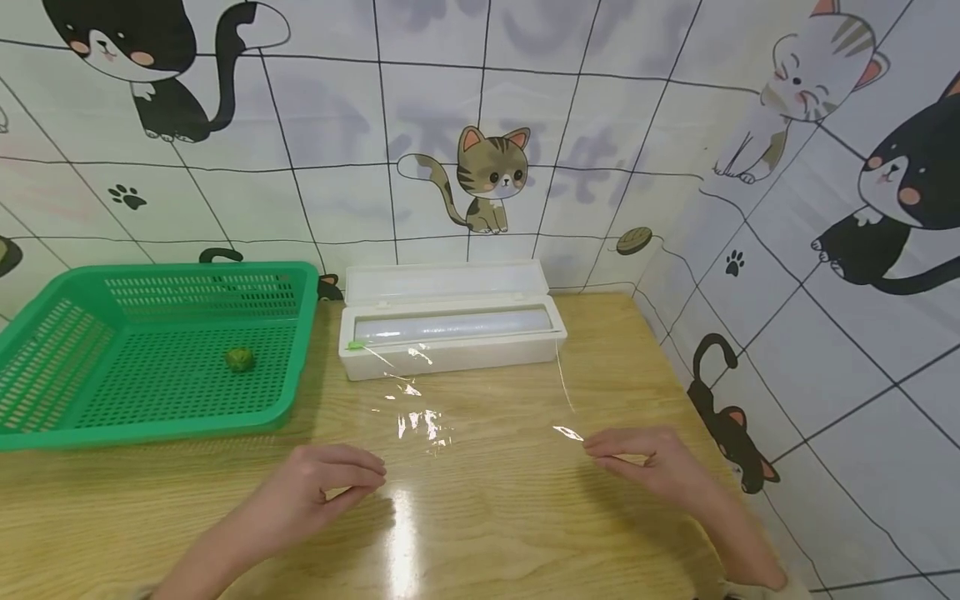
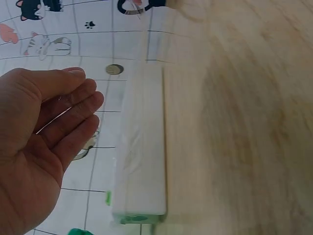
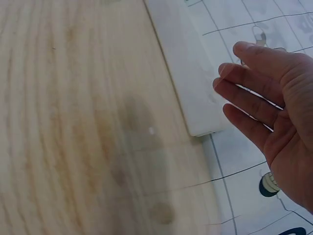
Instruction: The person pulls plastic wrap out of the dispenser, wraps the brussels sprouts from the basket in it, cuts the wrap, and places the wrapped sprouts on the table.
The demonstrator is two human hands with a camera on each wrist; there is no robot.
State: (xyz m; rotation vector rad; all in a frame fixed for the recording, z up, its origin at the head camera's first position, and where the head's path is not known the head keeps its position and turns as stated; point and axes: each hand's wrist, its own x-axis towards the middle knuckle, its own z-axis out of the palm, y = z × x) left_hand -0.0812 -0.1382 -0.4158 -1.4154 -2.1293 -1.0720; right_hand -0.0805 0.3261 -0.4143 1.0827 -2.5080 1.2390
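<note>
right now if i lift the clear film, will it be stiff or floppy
Probably floppy and light: the clear film looks so thin that the wooden table shows through. It likely creases easily, since its glare breaks into jagged patches. Lifting might tug the white box too, as the film's edges run back to it.

White glare on the tabletop (image 1: 495,517)

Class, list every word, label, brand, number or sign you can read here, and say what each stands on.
No word, label, brand, number or written sign can be read.
Wall: faint, blurred marks, perhaps lettering; unreadable.
Also on the wall: paw prints, which are pictures, not text.
White box: no legible text.
Green basket: no legible text.
</note>
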